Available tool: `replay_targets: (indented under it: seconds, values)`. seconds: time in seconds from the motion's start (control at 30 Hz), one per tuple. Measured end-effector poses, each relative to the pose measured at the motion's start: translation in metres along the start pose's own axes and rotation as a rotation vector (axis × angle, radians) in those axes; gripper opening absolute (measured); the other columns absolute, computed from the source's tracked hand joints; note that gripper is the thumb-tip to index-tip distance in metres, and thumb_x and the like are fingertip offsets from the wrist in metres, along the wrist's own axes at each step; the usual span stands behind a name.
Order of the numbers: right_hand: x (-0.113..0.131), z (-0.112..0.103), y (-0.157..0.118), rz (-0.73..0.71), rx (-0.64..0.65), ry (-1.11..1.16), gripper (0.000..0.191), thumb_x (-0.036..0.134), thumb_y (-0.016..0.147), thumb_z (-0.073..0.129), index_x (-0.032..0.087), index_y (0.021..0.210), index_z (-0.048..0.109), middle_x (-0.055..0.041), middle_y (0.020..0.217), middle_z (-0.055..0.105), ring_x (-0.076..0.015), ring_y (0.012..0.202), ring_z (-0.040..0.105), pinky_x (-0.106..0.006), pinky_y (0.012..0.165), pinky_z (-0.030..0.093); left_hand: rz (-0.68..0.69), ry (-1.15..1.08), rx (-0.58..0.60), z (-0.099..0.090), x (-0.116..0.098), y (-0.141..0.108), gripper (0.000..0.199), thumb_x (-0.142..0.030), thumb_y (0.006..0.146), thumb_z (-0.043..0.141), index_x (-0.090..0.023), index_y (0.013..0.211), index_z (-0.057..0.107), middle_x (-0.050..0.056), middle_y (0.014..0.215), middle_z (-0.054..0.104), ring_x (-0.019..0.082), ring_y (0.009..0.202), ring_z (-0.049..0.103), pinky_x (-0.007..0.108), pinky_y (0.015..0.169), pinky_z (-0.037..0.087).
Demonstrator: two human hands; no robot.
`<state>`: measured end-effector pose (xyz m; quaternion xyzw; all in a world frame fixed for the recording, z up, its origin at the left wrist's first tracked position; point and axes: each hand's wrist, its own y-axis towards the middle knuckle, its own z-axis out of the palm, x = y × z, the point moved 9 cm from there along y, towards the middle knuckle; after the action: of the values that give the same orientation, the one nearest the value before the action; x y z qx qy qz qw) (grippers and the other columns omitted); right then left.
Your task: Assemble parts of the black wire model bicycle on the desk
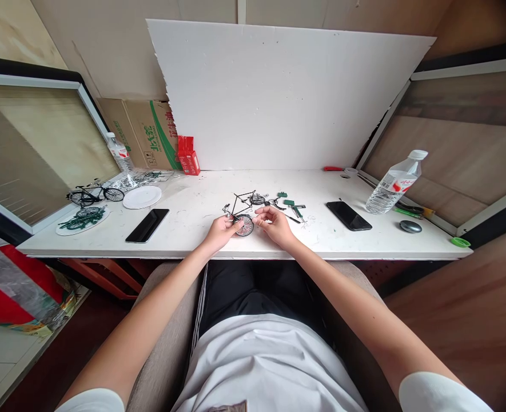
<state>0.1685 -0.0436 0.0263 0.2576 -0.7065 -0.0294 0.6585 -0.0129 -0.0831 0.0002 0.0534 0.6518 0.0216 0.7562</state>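
Note:
My left hand [223,232] pinches a small black model bicycle [244,225] at its front wheel, thumb against the spokes. The thin frame and handlebars of the model stand up behind that wheel. Just right of the wheel is my right hand [274,226], its thumb and forefinger pressed together; whatever they hold is too small to make out. Behind both hands lies a loose dark wheel [258,199]. Small green parts [289,202] and thin black pieces are scattered to the right of it on the white table [184,212].
Phones lie at left [147,225] and right [349,216]. A water bottle [396,182] and a dark mouse-shaped object [410,226] are far right. At left are a finished-looking model bicycle [95,193], a white disc [142,197] and a red box [188,155]. A white board [287,97] stands behind.

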Motion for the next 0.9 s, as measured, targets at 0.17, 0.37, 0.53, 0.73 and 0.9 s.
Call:
replay_targets:
  seconds: [0.17, 0.37, 0.53, 0.73, 0.9]
  values:
    - [-0.0002, 0.0011, -0.001, -0.004, 0.018, -0.001, 0.038, 0.048, 0.086, 0.081, 0.021, 0.11, 0.069, -0.0047, 0.092, 0.069, -0.0198, 0.085, 0.066, -0.032, 0.072, 0.055, -0.004, 0.005, 0.009, 0.0013, -0.0011, -0.0003, 0.063, -0.053, 0.07, 0.096, -0.01, 0.107, 0.068, 0.013, 0.097, 0.081, 0.023, 0.086, 0.077, 0.037, 0.085, 0.062]
    - [0.0033, 0.0021, -0.0012, -0.021, 0.018, -0.004, 0.037, 0.048, 0.086, 0.081, 0.022, 0.109, 0.07, -0.0044, 0.093, 0.068, -0.0193, 0.086, 0.065, -0.031, 0.072, 0.054, -0.006, -0.004, 0.01, 0.0013, -0.0009, 0.0001, 0.065, -0.054, 0.07, 0.096, -0.01, 0.109, 0.068, 0.014, 0.099, 0.081, 0.023, 0.085, 0.077, 0.038, 0.085, 0.062]
    - [0.0024, 0.0025, -0.001, -0.012, 0.023, -0.02, 0.036, 0.047, 0.086, 0.081, 0.022, 0.108, 0.069, -0.0032, 0.088, 0.067, -0.0192, 0.084, 0.064, -0.031, 0.071, 0.054, -0.002, 0.009, 0.014, 0.0024, -0.0029, -0.0007, 0.062, -0.054, 0.07, 0.095, -0.011, 0.107, 0.068, 0.014, 0.099, 0.082, 0.024, 0.087, 0.077, 0.038, 0.085, 0.061]
    - [-0.0019, 0.0024, 0.0001, -0.01, 0.032, -0.025, 0.036, 0.048, 0.086, 0.08, 0.022, 0.108, 0.068, -0.0029, 0.088, 0.066, -0.0193, 0.083, 0.063, -0.031, 0.07, 0.054, -0.009, 0.009, 0.009, 0.0021, -0.0027, -0.0004, 0.065, -0.056, 0.068, 0.096, -0.012, 0.106, 0.067, 0.012, 0.097, 0.082, 0.024, 0.086, 0.077, 0.039, 0.085, 0.062]
    - [-0.0021, 0.0023, -0.0003, -0.002, 0.036, -0.025, 0.036, 0.048, 0.086, 0.081, 0.022, 0.108, 0.068, -0.0028, 0.089, 0.066, -0.0186, 0.082, 0.063, -0.031, 0.071, 0.054, -0.007, 0.017, 0.017, 0.0019, -0.0007, 0.0002, 0.063, -0.055, 0.069, 0.096, -0.011, 0.106, 0.068, 0.013, 0.099, 0.081, 0.023, 0.088, 0.077, 0.038, 0.085, 0.061]
